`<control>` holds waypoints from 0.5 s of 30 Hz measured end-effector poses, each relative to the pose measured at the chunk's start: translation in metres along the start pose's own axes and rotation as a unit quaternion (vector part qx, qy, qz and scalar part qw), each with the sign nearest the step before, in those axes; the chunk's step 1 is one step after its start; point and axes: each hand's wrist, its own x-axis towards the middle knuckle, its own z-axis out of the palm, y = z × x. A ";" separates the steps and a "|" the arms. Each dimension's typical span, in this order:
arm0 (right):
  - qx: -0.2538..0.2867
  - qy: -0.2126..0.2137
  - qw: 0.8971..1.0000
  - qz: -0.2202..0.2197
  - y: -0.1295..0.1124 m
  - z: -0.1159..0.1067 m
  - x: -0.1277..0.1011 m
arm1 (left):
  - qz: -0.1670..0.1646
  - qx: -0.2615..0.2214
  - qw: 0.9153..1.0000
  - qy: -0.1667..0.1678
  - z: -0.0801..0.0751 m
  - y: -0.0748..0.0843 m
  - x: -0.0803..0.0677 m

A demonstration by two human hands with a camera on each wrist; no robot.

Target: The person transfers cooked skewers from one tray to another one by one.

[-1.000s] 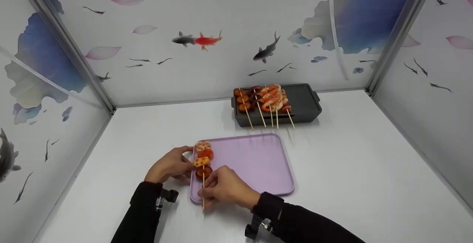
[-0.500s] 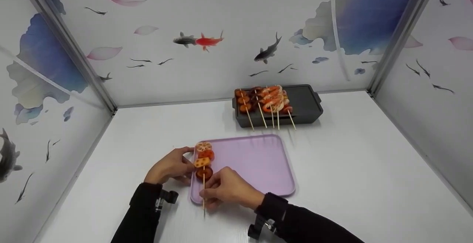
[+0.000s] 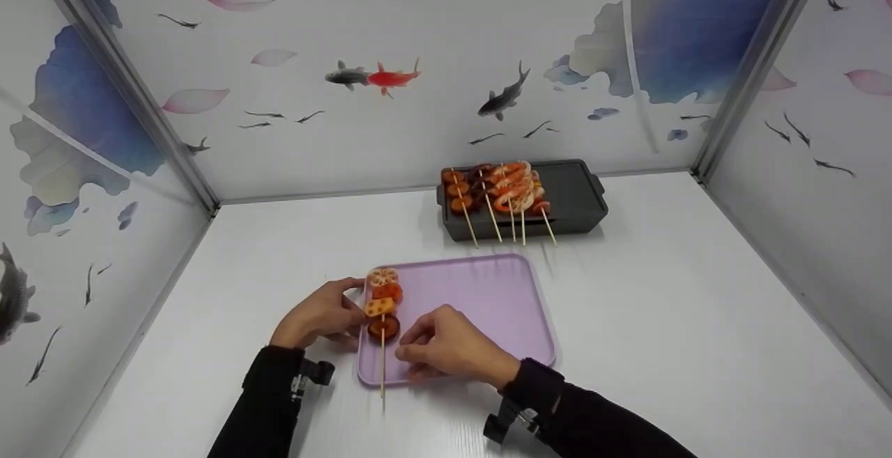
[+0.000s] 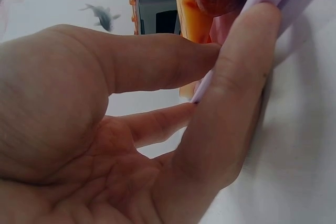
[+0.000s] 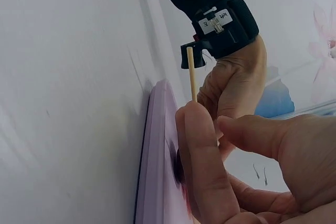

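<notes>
A food skewer (image 3: 382, 329) lies along the left side of the lilac tray (image 3: 481, 311). It carries a lotus root slice, an orange-red piece, a spotted yellow piece and a round brown piece, and its bare stick overhangs the front rim. My left hand (image 3: 327, 313) holds the tray's left edge, thumb and fingers at the rim in the left wrist view. Just right of the stick, over the tray, is my right hand (image 3: 453, 346), with a gap between thumb and index finger and nothing held. In the right wrist view the stick (image 5: 192, 74) shows beyond the fingertips.
A dark grey grill (image 3: 575, 193) stands at the back against the wall, its left part loaded with several skewers, shrimp (image 3: 512, 182) among them. Their sticks poke out over its front edge. Printed walls enclose the white table (image 3: 662, 304) at the back and sides.
My right hand has let go of the skewer's stick and moved a little to the right. The skewer now rests on the tray; my left hand stays at the tray's edge.
</notes>
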 end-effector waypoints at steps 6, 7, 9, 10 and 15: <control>-0.042 0.012 0.998 -0.037 -0.001 -0.015 -0.005 | 0.008 0.006 1.000 0.002 0.000 0.001 -0.002; -0.049 0.014 0.998 -0.041 -0.001 -0.018 -0.006 | 0.006 0.009 1.000 0.003 0.000 0.001 -0.002; -0.057 0.017 0.997 -0.047 -0.003 -0.024 -0.008 | 0.003 0.011 1.000 0.004 0.000 0.000 -0.002; -0.062 0.018 0.997 -0.051 -0.003 -0.028 -0.009 | 0.002 0.011 1.000 0.004 0.000 0.000 -0.002; -0.122 0.044 0.988 -0.085 -0.006 -0.045 -0.015 | 0.001 0.007 1.000 0.000 0.001 0.000 -0.001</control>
